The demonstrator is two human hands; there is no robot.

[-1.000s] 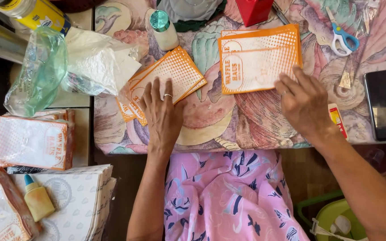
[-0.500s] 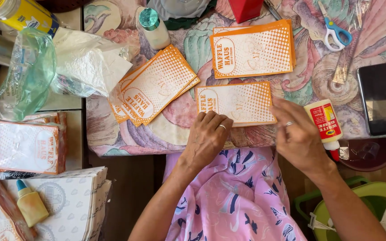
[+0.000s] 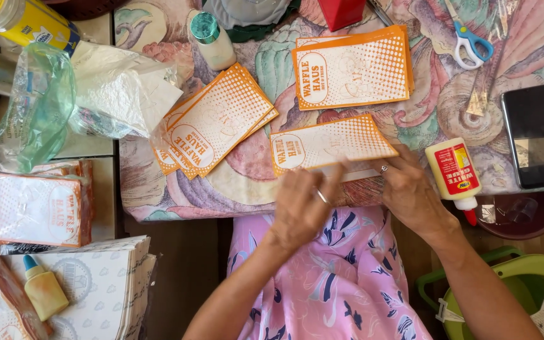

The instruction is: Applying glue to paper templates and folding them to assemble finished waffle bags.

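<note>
Both hands close together, seemingly pinching.

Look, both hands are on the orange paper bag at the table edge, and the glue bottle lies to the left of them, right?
Not quite. Both the left hand and right hand do touch the orange paper bag, but the glue bottle lies to their right, as the head view shows.

Bright, even daylight — soft shadows, sharp focus, left hand slightly motion-blurred.

Floral-cloth table: orange paper bags, glue bottle, scissors, phone.
</note>
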